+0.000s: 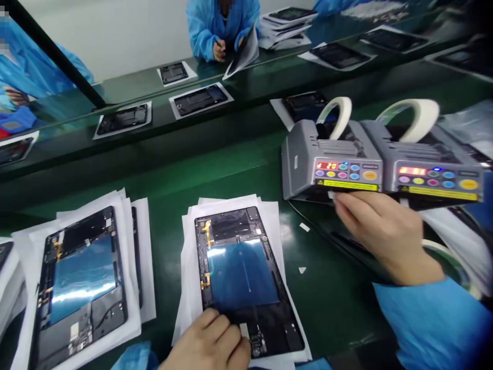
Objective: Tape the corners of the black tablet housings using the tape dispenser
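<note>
An opened tablet [246, 277] with a blue film over its middle lies on white sheets in front of me. My left hand [210, 341] rests on its lower left part, fingers curled; whatever they may hold is hidden. To the right, my right hand [381, 231] pinches a small white piece of tape [332, 195] at the front of the left tape dispenser [333, 159]. A second tape dispenser [431, 164] stands beside it. Both carry white tape rolls and lit displays. Two small white scraps [304, 227] lie on the bench between tablet and dispensers.
Another opened tablet [84, 277] lies on a stack at the left. A raised green ledge [246, 105] crosses behind the bench, with several tablets on paper. Beyond it, a person in a blue gown [200, 31] holds a sheet, and another person [31, 67] is at the left.
</note>
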Demonstrator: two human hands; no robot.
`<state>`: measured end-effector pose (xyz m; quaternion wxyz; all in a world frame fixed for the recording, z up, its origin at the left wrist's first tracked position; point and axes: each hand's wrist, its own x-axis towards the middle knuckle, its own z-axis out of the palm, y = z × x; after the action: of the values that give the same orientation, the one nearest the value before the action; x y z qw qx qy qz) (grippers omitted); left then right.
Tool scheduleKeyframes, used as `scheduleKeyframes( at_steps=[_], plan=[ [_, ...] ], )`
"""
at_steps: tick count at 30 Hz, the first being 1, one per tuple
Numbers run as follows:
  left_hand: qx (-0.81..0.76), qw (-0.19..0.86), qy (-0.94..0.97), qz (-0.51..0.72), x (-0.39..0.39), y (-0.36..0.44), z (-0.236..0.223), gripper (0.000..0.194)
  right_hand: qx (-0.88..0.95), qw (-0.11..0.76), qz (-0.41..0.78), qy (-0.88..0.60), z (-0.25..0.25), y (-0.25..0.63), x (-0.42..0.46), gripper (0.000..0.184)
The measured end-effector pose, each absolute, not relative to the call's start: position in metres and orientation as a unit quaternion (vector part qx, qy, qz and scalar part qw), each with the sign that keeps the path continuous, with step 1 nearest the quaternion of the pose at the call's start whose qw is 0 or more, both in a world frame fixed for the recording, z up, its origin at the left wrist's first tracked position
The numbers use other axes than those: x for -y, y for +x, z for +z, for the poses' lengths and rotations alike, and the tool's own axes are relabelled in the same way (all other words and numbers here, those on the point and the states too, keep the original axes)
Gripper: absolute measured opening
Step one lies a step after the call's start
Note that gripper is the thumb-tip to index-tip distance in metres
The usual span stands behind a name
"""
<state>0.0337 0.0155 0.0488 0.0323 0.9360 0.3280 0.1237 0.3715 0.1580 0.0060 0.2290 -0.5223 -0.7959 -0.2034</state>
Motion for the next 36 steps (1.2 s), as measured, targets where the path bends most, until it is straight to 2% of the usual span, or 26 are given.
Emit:
scheduleKeyframes(
  at_steps=[3,8,11,13,18,25,36],
  plan=[
    [-0.337,0.047,0.932,0.125,-0.028,0.035,0.058,0.019,0.805,0.256,-0.194,-0.498,0.017,0.365,-0.149,0.012],
    [-0.363,0.066,0.922,0.119,-0.063,0.038,0.061,0.012,0.887,0.271,-0.063,-0.370,0.038,0.307,-0.144,0.008],
    [-0.384,0.045,0.915,0.116,-0.084,0.042,0.055,0.013,0.909,0.251,-0.025,-0.333,0.035,0.270,-0.158,0.017],
    [-0.399,0.038,0.909,0.116,-0.094,0.045,0.049,0.012,0.910,0.243,-0.014,-0.336,0.025,0.258,-0.168,0.020],
    [-0.428,0.034,0.895,0.122,-0.111,0.057,0.037,0.011,0.886,0.281,0.001,-0.368,-0.001,0.263,-0.169,0.013],
    [-0.464,0.076,0.871,0.144,-0.135,0.072,0.027,0.008,0.886,0.290,0.008,-0.362,-0.004,0.267,-0.168,0.010],
    [-0.461,0.117,0.865,0.157,-0.146,0.074,0.021,0.023,0.885,0.275,0.031,-0.373,-0.004,0.268,-0.172,0.009]
  ],
)
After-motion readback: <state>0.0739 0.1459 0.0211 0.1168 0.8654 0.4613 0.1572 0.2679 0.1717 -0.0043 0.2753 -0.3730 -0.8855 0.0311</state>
